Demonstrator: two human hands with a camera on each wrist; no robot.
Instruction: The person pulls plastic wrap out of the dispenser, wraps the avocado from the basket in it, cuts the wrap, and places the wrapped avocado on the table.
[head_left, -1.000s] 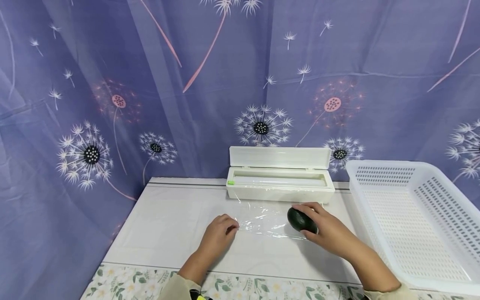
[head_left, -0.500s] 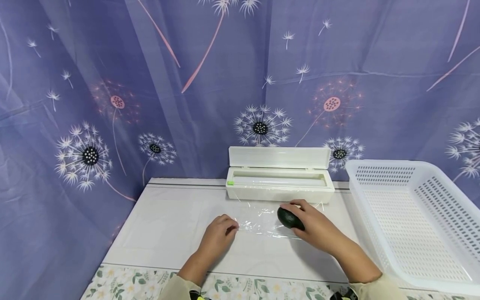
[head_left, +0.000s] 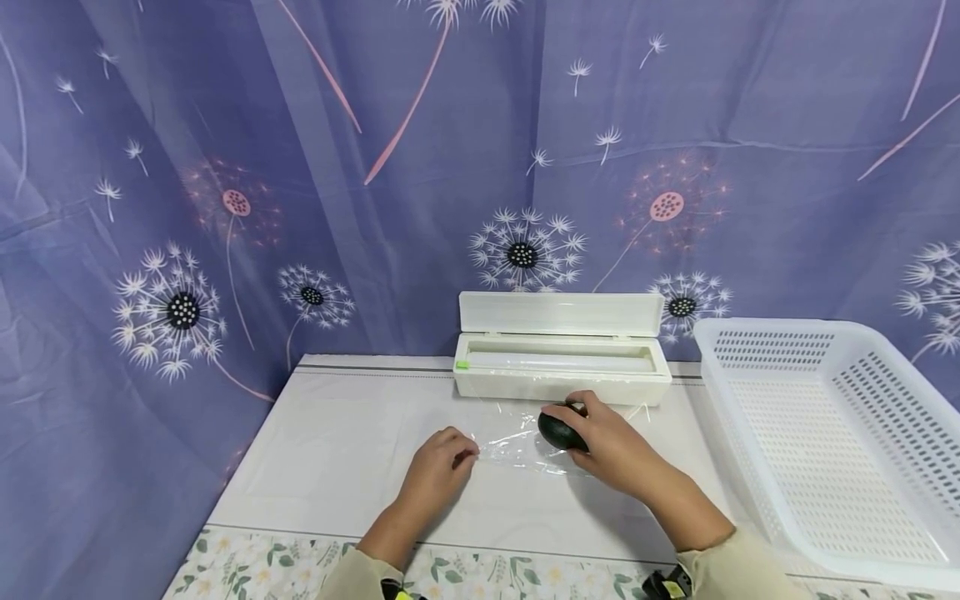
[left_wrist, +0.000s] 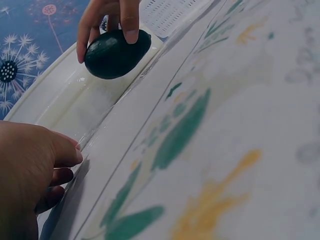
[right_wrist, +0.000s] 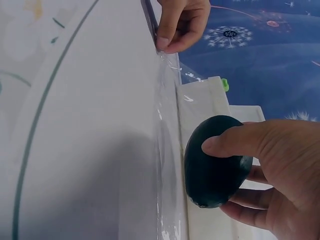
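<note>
A dark green, smooth oval fruit, avocado-like point(head_left: 558, 429), is gripped by my right hand point(head_left: 611, 442) over a sheet of clear cling film point(head_left: 517, 442). In the right wrist view the thumb lies across the near side of the fruit point(right_wrist: 215, 170), fingers round the far side. My left hand point(head_left: 438, 467) pinches the film's left front corner between thumb and fingertips, seen also in the right wrist view. From the white dispenser box point(head_left: 555, 386), its lid raised, the film stretches toward me. I cannot tell whether the fruit touches the film.
To the right stands a white perforated plastic basket point(head_left: 817, 467). A small green slider point(head_left: 462, 365) sits at the box's left end. Behind the table hangs a purple dandelion-print curtain point(head_left: 420, 250). The table's white cloth point(head_left: 352, 450) has a floral front border.
My right hand has carried the dark green fruit leftward and slightly away from me, over the middle of the film. The left hand holds its place at the film's corner.
</note>
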